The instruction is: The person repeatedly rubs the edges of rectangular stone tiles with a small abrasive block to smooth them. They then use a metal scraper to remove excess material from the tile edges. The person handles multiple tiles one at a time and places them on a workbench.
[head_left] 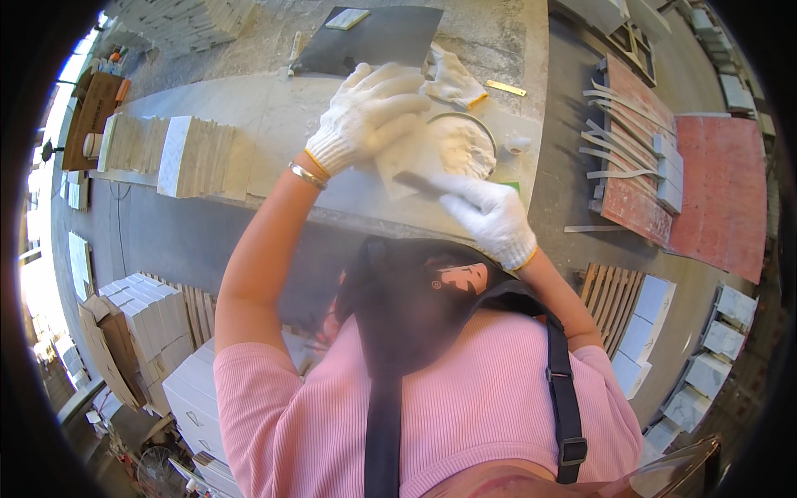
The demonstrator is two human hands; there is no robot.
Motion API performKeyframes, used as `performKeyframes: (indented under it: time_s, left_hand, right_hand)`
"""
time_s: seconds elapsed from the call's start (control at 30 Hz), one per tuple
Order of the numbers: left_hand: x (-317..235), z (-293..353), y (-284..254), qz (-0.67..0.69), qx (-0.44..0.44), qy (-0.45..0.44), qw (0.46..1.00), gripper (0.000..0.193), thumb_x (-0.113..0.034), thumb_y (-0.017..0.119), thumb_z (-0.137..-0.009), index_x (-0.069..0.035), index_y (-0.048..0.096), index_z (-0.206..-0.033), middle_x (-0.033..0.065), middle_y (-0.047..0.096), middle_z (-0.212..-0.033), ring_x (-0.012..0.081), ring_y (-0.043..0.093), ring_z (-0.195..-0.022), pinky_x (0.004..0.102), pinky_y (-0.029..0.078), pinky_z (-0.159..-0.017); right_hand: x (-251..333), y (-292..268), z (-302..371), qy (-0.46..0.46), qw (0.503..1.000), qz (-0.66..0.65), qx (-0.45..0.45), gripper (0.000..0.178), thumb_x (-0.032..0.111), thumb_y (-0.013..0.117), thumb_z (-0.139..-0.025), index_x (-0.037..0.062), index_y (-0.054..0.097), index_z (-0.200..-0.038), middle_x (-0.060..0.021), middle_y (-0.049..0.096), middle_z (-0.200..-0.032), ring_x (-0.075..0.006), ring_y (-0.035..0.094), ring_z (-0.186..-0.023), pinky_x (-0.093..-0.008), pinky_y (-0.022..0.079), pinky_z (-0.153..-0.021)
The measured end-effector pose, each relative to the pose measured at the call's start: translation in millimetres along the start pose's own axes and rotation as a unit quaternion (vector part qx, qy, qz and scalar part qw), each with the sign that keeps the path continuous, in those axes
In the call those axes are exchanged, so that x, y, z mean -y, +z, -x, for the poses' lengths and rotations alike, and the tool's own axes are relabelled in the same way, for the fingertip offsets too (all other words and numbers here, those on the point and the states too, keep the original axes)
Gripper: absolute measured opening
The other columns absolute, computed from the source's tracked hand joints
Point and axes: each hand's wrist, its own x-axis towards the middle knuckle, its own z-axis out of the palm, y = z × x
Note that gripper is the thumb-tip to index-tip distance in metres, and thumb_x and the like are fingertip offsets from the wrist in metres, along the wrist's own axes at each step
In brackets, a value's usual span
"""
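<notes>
My left hand (369, 116), in a white knitted glove, is closed over the far edge of a pale flat tile (400, 173). My right hand (491, 220), gloved the same way, grips a putty knife (419, 183). Its grey blade points left, close over the tile's near part; whether it touches cannot be made out. To the right of the tile stands a round bowl (493, 137) holding white paste or powder (465, 148). A spare white glove (454, 76) lies beyond the bowl.
A black sheet (378, 40) with a small pale piece (347, 18) lies at the worktable's far side. Upright tiles (195, 158) stand in a row on the left. A yellow strip (506, 88) lies near the right edge. Light strips rest on a reddish board (635, 100) beyond.
</notes>
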Motion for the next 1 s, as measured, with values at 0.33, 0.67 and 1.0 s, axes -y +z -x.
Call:
performKeyframes:
  time_s: [0.33, 0.67, 1.0]
  left_hand:
    - [1.7, -0.7, 0.1, 0.020, -0.003, 0.010, 1.000, 0.033, -0.034, 0.058, -0.096, -0.016, 0.071, -0.121, 0.0108, 0.061, -0.140, 0.0387, 0.050, -0.134, 0.0527, 0.035, -0.113]
    - [1.7, 0.2, 1.0, 0.013, -0.001, 0.001, 1.000, 0.033, -0.034, 0.059, -0.097, -0.017, 0.071, -0.123, 0.0101, 0.060, -0.142, 0.0378, 0.049, -0.136, 0.0529, 0.033, -0.115]
    - [0.6, -0.5, -1.1, 0.032, -0.010, 0.006, 0.999, 0.033, -0.032, 0.059, -0.096, -0.015, 0.072, -0.120, 0.0112, 0.061, -0.141, 0.0381, 0.051, -0.135, 0.0528, 0.034, -0.114]
  right_hand:
    - [-6.7, -11.5, -7.0, 0.097, 0.989, -0.112, 0.005, 0.026, 0.007, 0.067, -0.093, 0.0020, 0.075, -0.118, -0.0124, 0.076, -0.114, -0.0195, 0.071, -0.103, -0.0316, 0.053, -0.094]
    - [-10.8, -9.3, -9.4, 0.030, 0.999, -0.041, 0.017, 0.024, 0.009, 0.067, -0.094, 0.0046, 0.075, -0.116, -0.0116, 0.076, -0.113, -0.0204, 0.072, -0.102, -0.0316, 0.055, -0.092]
    - [-4.4, -4.8, -10.4, -0.013, 0.997, 0.048, 0.063, 0.026, 0.002, 0.071, -0.091, 0.0021, 0.075, -0.117, -0.0120, 0.077, -0.109, -0.0173, 0.073, -0.096, -0.0296, 0.056, -0.089]
